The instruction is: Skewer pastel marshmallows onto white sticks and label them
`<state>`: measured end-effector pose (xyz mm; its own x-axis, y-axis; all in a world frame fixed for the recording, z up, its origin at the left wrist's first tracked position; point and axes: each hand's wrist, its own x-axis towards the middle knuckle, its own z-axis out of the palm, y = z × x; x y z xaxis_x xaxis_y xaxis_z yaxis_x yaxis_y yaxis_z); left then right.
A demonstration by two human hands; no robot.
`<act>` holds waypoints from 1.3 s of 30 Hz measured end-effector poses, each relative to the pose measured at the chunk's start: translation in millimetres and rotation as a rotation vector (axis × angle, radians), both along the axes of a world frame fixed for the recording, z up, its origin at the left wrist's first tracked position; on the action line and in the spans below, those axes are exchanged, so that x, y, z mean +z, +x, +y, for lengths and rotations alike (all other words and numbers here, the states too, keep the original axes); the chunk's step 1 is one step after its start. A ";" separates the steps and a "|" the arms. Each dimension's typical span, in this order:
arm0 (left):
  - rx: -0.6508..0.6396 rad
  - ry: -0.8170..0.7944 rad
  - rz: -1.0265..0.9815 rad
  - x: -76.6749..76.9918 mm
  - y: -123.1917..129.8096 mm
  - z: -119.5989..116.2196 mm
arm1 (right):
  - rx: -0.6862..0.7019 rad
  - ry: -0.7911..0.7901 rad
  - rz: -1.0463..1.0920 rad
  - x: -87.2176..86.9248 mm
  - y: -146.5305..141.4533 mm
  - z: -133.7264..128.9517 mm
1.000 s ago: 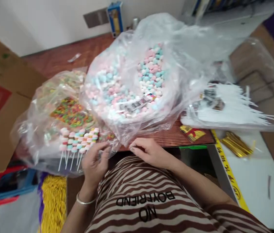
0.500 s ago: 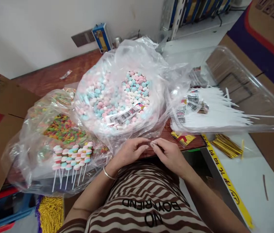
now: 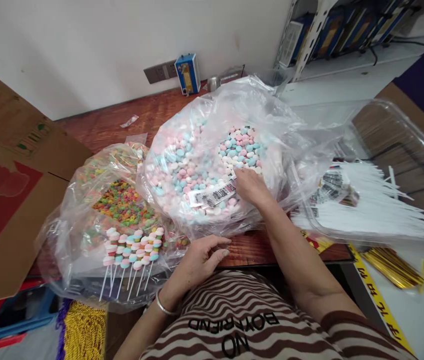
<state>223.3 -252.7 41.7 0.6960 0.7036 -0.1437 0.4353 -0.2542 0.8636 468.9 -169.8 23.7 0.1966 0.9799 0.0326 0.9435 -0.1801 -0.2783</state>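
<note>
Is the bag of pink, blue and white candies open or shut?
Open: candies show uncovered through a gap in the bag, and the right hand is at that gap.

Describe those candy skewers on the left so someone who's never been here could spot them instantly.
On the reddish-brown wooden table, find the crumpled clear plastic bag at left, showing small multicoloured pieces. Over its near side lies a row of mainly pink, white and blue candy skewers, white sticks pointing down the picture. Unlike the loose pieces, these are stacked on sticks.
</note>
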 end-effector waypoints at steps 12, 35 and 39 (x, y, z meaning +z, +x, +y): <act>-0.024 -0.016 -0.048 -7.3 -0.8 10.8 | 0.033 -0.043 -0.002 -10.0 8.1 -18.7; 0.650 -0.957 -1.062 -9.3 79.7 36.8 | 0.033 0.395 0.766 30.2 -28.5 -68.3; 0.844 -0.894 -0.920 -11.6 74.2 43.9 | -0.035 0.356 0.672 2.2 -23.4 -56.5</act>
